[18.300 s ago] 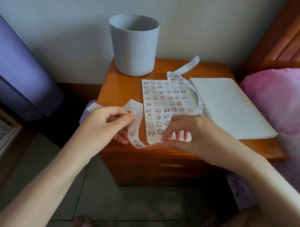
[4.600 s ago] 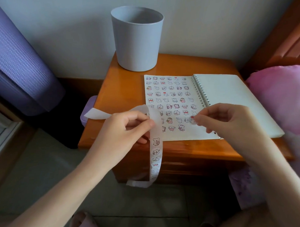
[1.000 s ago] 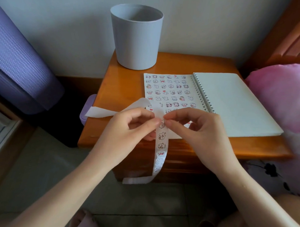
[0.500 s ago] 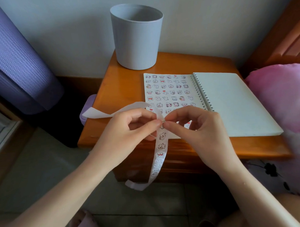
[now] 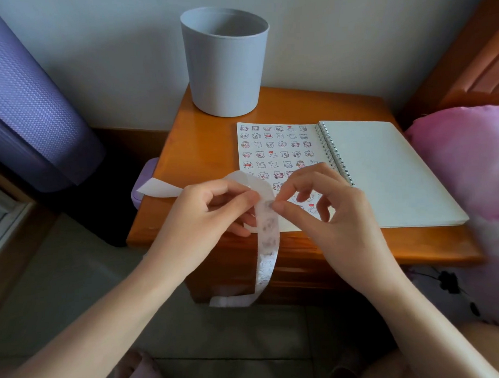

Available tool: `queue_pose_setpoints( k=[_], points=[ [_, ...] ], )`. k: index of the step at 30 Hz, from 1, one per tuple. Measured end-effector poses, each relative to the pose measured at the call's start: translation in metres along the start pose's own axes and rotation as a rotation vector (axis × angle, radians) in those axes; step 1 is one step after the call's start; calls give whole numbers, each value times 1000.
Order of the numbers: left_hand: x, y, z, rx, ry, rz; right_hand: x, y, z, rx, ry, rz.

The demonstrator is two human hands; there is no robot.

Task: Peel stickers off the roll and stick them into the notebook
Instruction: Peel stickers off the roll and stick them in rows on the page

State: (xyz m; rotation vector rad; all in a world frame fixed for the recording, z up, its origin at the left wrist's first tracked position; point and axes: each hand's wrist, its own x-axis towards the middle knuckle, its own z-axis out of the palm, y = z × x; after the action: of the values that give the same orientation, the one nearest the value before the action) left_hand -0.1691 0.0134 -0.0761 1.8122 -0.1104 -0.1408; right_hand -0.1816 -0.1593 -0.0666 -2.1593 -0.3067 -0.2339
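The counter is topped by a bin, far beyond the left hand. An open notebook, its left page stickered, is laid just behind the right hand. The strip is pinched by both hands, its tail hung below them.

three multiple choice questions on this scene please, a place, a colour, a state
1. Where does the grey bin stand? A on the floor; B at the back of the nightstand; C on the bed.
2. The bedding at the right is: A green; B black; C pink.
3. The sticker strip is: A held by the left hand and right hand, end hanging down; B coiled in the bin; C flat on the floor.
Answers: 1 B, on the wood top by the wall. 2 C, the fabric is pink. 3 A, both hands pinch it.
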Motion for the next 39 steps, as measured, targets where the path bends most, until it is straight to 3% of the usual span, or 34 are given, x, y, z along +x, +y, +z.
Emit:
queue_pose_setpoints(
  k=[3, 11, 17, 39],
  points=[
    [-1, 0, -1, 2, -11, -7, 5, 2, -15, 78, 23, 57],
    [-4, -1, 0, 159, -22, 43, 12, 26, -54, -51, 47, 335],
    [-3, -4, 0, 258, 1, 35, 11, 35, -52, -137, 56, 354],
    [-2, -4, -1, 272, -10, 20, 10, 31, -43, -263, 58, 364]
  ],
)
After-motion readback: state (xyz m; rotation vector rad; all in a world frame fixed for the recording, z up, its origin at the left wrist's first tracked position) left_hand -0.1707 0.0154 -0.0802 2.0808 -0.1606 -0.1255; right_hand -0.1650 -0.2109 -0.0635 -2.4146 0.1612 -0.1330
